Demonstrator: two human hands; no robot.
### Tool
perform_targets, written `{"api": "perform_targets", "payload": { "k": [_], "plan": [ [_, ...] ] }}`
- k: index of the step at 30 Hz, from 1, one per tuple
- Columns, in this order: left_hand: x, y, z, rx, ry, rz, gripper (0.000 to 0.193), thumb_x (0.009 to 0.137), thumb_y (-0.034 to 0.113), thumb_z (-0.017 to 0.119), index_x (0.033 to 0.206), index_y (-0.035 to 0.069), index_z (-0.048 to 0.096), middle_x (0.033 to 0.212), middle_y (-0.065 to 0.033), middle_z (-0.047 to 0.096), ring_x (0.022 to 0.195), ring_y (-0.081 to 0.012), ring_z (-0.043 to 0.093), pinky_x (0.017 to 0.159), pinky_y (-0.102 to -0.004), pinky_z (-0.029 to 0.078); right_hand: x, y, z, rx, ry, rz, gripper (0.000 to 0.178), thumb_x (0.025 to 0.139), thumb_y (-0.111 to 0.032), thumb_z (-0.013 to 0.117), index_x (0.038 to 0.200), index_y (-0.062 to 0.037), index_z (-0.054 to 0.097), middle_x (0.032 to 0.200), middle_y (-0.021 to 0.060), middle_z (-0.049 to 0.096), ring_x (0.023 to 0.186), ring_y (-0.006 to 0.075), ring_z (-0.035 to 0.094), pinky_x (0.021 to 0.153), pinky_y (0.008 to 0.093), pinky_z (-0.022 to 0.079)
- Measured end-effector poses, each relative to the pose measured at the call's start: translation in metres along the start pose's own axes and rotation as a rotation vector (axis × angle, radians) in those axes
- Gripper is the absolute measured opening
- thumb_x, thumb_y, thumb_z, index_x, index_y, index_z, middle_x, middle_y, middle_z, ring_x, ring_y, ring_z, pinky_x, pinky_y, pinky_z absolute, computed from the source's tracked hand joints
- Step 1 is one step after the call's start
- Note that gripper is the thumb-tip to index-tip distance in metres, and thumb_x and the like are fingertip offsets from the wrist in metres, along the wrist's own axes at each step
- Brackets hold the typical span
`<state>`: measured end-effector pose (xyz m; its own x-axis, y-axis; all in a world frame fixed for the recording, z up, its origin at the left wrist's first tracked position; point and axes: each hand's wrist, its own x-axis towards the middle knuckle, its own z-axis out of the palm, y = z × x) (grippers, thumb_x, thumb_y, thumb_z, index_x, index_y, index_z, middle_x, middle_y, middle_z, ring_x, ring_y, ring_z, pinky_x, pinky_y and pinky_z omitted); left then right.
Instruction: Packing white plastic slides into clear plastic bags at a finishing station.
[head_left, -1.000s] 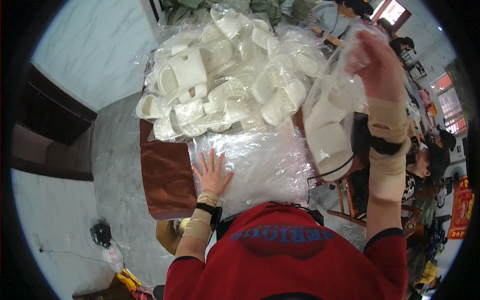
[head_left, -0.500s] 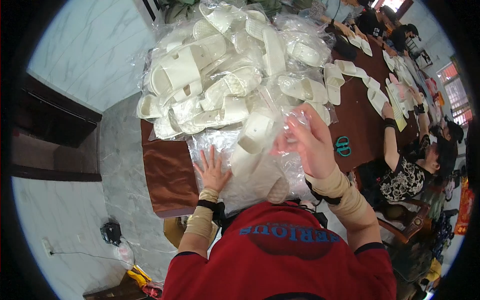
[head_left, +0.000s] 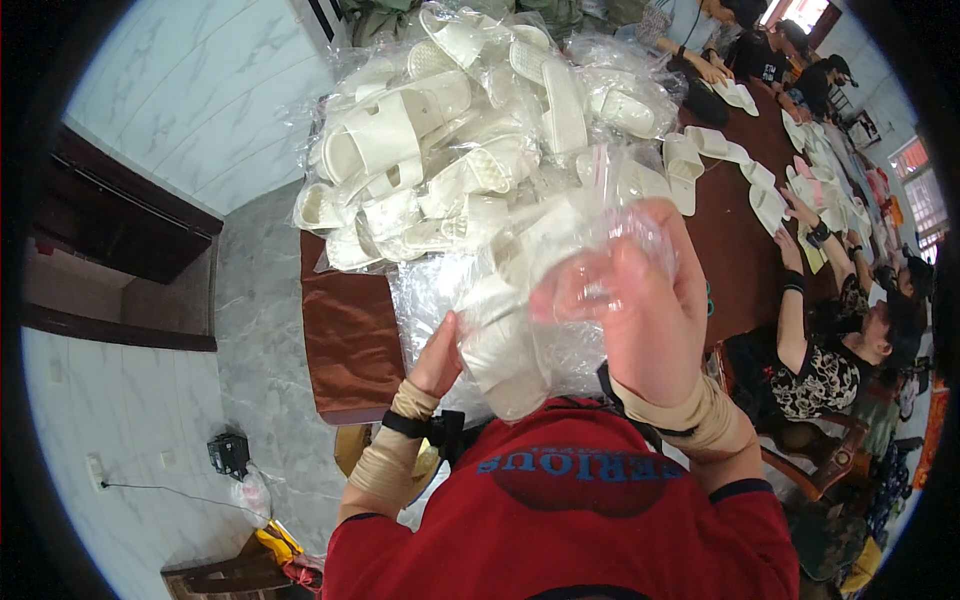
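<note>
A clear plastic bag with white slippers [head_left: 503, 345] inside is held at a tilt in front of my chest. My left hand [head_left: 437, 360] is closed on the left edge of these slippers, its thumb side against the plastic and some fingers hidden. On the other side, my right hand [head_left: 655, 300] has its fingers bent together round the upper part of the clear plastic bag [head_left: 590, 290]. Just beyond both hands rises a large heap of bagged white slippers [head_left: 390, 140]. Loose clear bags [head_left: 435, 285] lie flat beneath the held slippers.
A brown-covered table [head_left: 345, 345] runs from under the heap to the far right. Loose white slippers [head_left: 765, 200] stand along it in a line. A co-worker's arm [head_left: 792, 270] reaches in from the right, with other people farther back. A wooden chair [head_left: 825, 455] stands at right.
My left hand has gone from spread flat on the bags to gripping the slippers' edge. The bagged slippers are lifted and tilted toward me. My right hand has moved slightly nearer with the plastic.
</note>
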<state>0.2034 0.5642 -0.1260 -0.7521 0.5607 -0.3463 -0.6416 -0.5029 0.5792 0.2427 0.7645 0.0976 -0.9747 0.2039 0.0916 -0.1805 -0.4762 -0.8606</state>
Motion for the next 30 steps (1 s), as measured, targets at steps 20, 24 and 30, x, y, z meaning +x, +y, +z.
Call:
{"api": "perform_targets", "payload": {
  "k": [20, 24, 30],
  "plan": [
    [0.042, -0.028, -0.124, 0.747, 0.467, 0.287, 0.03, 0.094, 0.023, 0.057, 0.111, 0.0, 0.062, 0.089, 0.0038, 0.06, 0.078, -0.0047, 0.049, 0.07, -0.0194, 0.04, -0.014, 0.116, -0.17, -1.08, -0.243, 0.56, 0.027, 0.091, -0.02, 0.051, 0.118, -0.0142, 0.056, 0.072, 0.0091, 0.064, 0.073, 0.0165, 0.065, 0.065, 0.0294, 0.051],
    [0.035, -0.021, -0.129, 0.718, 0.36, 0.255, 0.03, 0.094, 0.021, 0.057, 0.116, 0.001, 0.059, 0.094, 0.0029, 0.061, 0.081, -0.0044, 0.051, 0.07, -0.0185, 0.042, -0.02, 0.124, -0.195, -0.528, 0.087, 0.358, 0.027, 0.093, -0.02, 0.048, 0.118, -0.0098, 0.052, 0.081, 0.0119, 0.066, 0.075, 0.0207, 0.066, 0.065, 0.0324, 0.053],
    [0.023, -0.014, -0.105, 0.646, 0.338, 0.229, 0.034, 0.093, 0.019, 0.058, 0.123, 0.004, 0.055, 0.102, 0.0042, 0.061, 0.085, -0.0027, 0.053, 0.072, -0.0181, 0.043, -0.029, 0.118, -0.224, -0.679, -0.207, 1.059, 0.028, 0.091, -0.021, 0.052, 0.114, -0.006, 0.048, 0.083, 0.0132, 0.063, 0.075, 0.0204, 0.065, 0.06, 0.0323, 0.054]
  ]
}}
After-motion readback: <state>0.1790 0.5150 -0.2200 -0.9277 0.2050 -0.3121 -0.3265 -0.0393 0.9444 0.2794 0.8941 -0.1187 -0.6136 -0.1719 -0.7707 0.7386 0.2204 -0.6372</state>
